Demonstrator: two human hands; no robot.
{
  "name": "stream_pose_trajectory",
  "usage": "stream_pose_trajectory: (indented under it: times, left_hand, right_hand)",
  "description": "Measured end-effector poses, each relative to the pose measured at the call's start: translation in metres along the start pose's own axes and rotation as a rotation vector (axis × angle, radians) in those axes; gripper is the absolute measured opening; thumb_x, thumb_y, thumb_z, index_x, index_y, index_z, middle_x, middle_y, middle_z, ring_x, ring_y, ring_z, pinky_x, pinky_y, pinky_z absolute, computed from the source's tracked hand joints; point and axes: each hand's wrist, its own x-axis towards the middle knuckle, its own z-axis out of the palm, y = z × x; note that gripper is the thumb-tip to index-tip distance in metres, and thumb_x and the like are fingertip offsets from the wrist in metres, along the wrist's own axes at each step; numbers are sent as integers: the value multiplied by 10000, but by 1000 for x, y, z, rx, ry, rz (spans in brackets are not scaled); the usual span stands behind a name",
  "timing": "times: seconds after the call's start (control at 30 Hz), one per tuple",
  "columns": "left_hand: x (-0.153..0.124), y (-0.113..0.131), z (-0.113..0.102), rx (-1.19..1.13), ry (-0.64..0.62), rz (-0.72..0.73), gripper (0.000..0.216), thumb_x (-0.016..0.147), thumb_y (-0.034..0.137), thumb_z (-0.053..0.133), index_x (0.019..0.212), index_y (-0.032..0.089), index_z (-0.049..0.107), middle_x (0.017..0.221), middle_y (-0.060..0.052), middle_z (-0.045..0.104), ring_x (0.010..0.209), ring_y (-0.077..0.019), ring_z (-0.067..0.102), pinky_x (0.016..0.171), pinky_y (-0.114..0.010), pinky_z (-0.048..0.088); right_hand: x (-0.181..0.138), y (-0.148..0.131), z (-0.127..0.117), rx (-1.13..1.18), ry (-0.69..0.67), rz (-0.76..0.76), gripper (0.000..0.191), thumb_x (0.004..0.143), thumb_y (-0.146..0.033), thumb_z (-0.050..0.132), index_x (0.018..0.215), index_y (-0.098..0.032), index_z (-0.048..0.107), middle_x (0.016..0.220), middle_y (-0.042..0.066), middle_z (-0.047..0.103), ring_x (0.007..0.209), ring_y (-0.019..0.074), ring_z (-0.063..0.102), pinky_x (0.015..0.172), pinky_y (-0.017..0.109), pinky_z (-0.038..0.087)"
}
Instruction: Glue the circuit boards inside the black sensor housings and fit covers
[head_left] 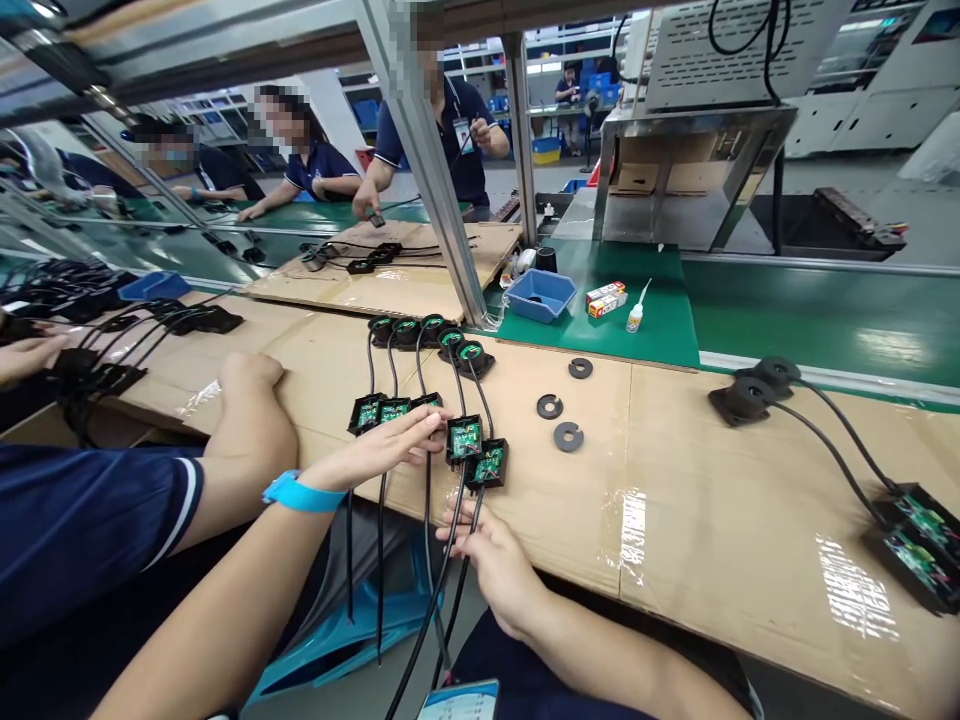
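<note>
My left hand [397, 440], with a blue wristband [304, 493], stretches its fingers over a row of small black boxes with green circuit boards. Its fingertips reach the left edge of one box [464, 438]. Another open box [489, 462] sits to the right, overlapping it. Below these, my right hand [499, 560] has its fingers curled around the black cables [459, 545] that hang over the table's front edge. Cables also run from the boxes to round black housings [471, 356] farther back. Left of my hand, two more boxes [367, 413] are partly covered.
Slotted black rings [568, 437] lie on the cardboard-covered table [675, 470]. More cabled boxes [919, 545] are at the right. A blue bin [540, 295] and a small bottle [635, 318] stand on green matting. A metal post [427, 160] rises behind. A co-worker's arm [251, 420] rests close at left.
</note>
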Motion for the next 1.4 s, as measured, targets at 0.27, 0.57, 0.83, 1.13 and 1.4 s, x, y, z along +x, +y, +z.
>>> stream_pose_trajectory:
  times: [0.27, 0.57, 0.83, 1.13, 1.4]
  left_hand:
    - [-61, -54, 1, 477, 107, 67, 701, 792, 814, 602, 1204, 256, 696, 1496, -138, 601, 1394, -379, 556, 1137, -532, 471]
    - [42, -21, -40, 496, 356, 217, 565, 1080, 562, 293, 1459, 198, 501, 1455, -127, 598, 1335, -278, 576, 1142, -470, 462]
    - [186, 30, -52, 596, 204, 206, 374, 996, 405, 652, 1293, 179, 625, 1339, -108, 634, 1176, -259, 648, 1002, -495, 569]
    - [148, 19, -40, 609, 43, 90, 361, 998, 437, 643, 1243, 173, 649, 1284, -91, 662, 1142, -257, 663, 987, -477, 575]
    - [72, 22, 11, 474, -135, 218, 709, 1007, 729, 338, 1261, 184, 712, 1134, -128, 721, 1117, -304, 680, 1069, -472, 506]
  right_hand:
    - [-5, -10, 1, 173, 38, 63, 615, 680, -475, 757, 1205, -201, 589, 759, -63, 552, 563, 74, 472, 554, 230, 428]
    - [-23, -61, -38, 20, 49, 33, 608, 767, -469, 782, 1277, -228, 555, 757, -79, 528, 488, 32, 323, 449, 186, 222]
    - [-22, -71, -42, -114, 34, -35, 594, 816, -561, 724, 1262, -211, 548, 753, -70, 536, 447, 27, 282, 428, 195, 212]
    - [-77, -138, -101, -555, 38, -166, 373, 953, -514, 649, 1174, -214, 656, 765, -32, 568, 589, 83, 474, 561, 221, 416]
    - [-180, -172, -128, -1126, 152, -186, 383, 1035, -524, 496, 1189, -257, 724, 1026, 44, 756, 1065, 241, 705, 869, 273, 587]
